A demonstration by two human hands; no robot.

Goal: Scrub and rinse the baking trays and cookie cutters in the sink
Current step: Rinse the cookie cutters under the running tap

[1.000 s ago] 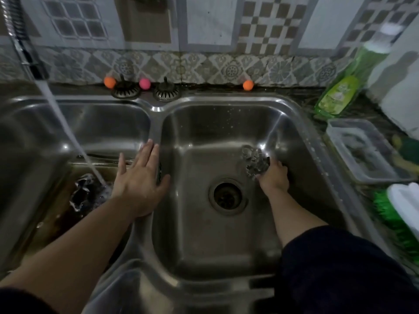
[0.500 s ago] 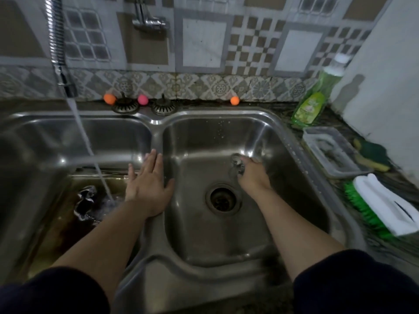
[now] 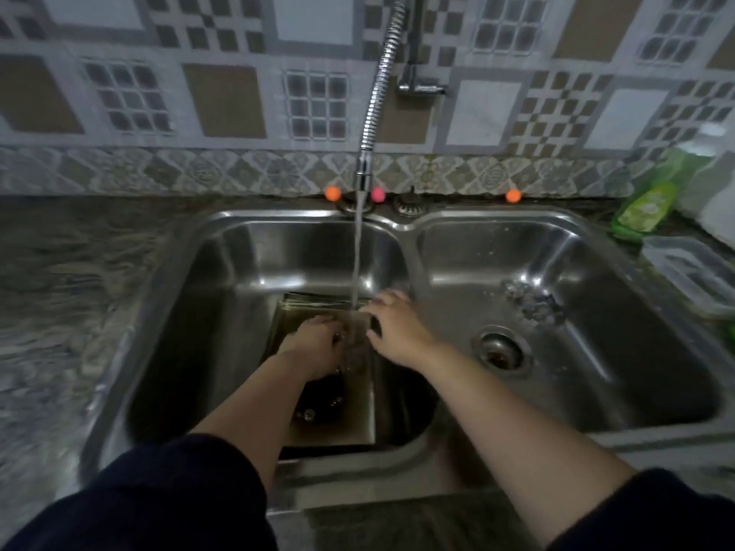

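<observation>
Head view: you are working in the left basin of the sink [image 3: 409,228], where the baking trays [image 3: 338,427] are lying stacked at the centre of the frame under the running water from the tap [image 3: 364,173]. Your left hand [image 3: 314,347] is reaching down onto the trays with its fingers curled; what they are holding cannot be told. Your right hand [image 3: 397,332] is resting on the trays' far right edge, fingers spread wide and holding nothing. The cookie cutters [image 3: 533,302] are lying in the right basin, well apart from both hands.

The rinsing of the trays appears to be in hand; the next move is likely calling for a firm grip on the top tray's rim.

The green bottle [image 3: 644,208] at the upper right is carrying a label too blurred to read.
</observation>
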